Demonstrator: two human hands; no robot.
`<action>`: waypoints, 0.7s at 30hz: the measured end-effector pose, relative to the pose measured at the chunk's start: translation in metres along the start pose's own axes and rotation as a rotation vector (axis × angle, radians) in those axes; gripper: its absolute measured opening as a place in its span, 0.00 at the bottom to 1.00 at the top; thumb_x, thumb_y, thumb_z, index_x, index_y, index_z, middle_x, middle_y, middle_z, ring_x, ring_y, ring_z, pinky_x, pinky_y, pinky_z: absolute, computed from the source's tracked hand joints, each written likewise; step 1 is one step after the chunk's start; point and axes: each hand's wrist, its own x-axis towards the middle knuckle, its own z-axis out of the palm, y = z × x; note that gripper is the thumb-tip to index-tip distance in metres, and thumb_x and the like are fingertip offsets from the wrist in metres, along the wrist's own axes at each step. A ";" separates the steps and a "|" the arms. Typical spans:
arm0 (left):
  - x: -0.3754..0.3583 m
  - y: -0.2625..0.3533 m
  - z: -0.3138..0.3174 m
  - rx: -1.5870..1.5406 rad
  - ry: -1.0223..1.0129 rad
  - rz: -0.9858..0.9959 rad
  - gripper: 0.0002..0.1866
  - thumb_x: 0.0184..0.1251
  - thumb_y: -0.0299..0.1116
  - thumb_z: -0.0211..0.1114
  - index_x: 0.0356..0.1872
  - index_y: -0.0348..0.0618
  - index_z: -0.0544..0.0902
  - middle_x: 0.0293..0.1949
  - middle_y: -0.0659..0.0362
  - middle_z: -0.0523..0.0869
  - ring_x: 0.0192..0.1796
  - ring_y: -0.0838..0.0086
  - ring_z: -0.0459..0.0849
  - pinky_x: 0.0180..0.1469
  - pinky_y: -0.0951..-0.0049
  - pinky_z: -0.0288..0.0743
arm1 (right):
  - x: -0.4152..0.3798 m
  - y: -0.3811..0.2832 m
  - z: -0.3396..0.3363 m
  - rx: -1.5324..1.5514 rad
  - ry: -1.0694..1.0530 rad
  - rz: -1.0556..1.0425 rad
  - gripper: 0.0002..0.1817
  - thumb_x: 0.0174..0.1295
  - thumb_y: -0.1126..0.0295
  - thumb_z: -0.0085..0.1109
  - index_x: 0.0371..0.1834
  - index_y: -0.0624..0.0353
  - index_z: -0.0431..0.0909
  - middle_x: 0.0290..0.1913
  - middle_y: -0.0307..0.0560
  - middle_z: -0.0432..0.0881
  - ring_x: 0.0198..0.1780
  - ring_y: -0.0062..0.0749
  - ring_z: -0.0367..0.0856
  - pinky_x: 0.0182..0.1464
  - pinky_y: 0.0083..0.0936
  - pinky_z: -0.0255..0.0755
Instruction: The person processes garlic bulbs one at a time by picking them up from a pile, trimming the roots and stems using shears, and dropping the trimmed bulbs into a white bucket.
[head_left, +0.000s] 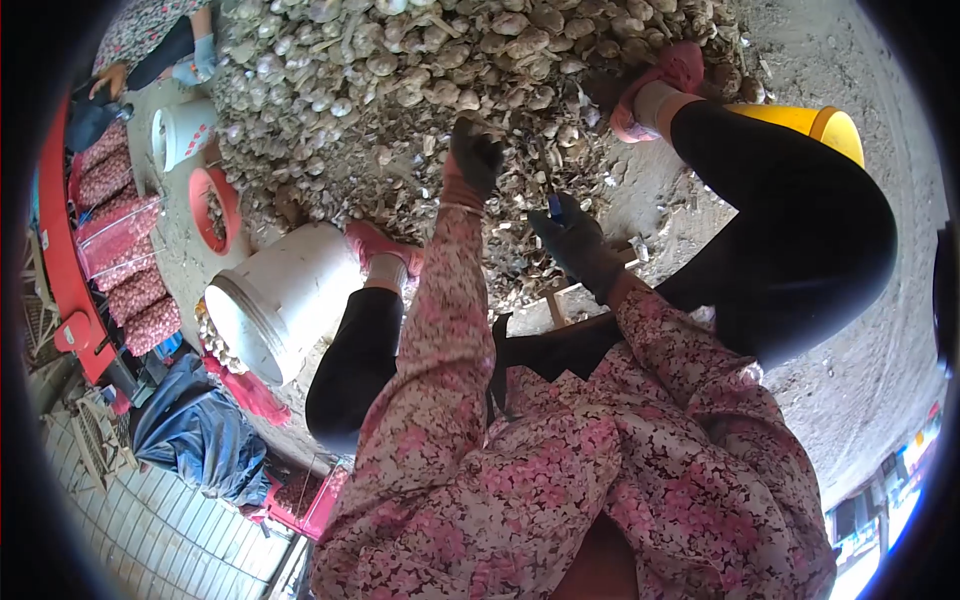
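A large heap of garlic bulbs [400,60] covers the ground at the top, with loose skins and stems on its near side. My left hand [476,158], in a dark glove, reaches over the heap's near edge with its fingers curled; whether it holds a bulb is hidden. Lower and to the right, my right hand [575,240], also gloved, is closed on a small blue-handled tool [556,208]. The tool's thin dark blade points up toward the heap.
A white bucket [318,280] lies tipped beside my left foot. Beyond it stand a red tub [232,210] and a white pail [190,130]. A yellow bucket [800,122] lies behind my right foot. Another person's gloved hand [204,58] shows top left, near red sacks [135,295].
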 end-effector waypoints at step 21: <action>-0.160 -0.037 0.059 0.118 -0.212 0.392 0.19 0.70 0.53 0.54 0.50 0.51 0.73 0.40 0.62 0.78 0.46 0.70 0.78 0.51 0.63 0.75 | -0.040 -0.015 -0.004 -0.755 0.064 -0.615 0.31 0.56 0.56 0.65 0.58 0.62 0.69 0.47 0.60 0.80 0.48 0.53 0.80 0.49 0.41 0.74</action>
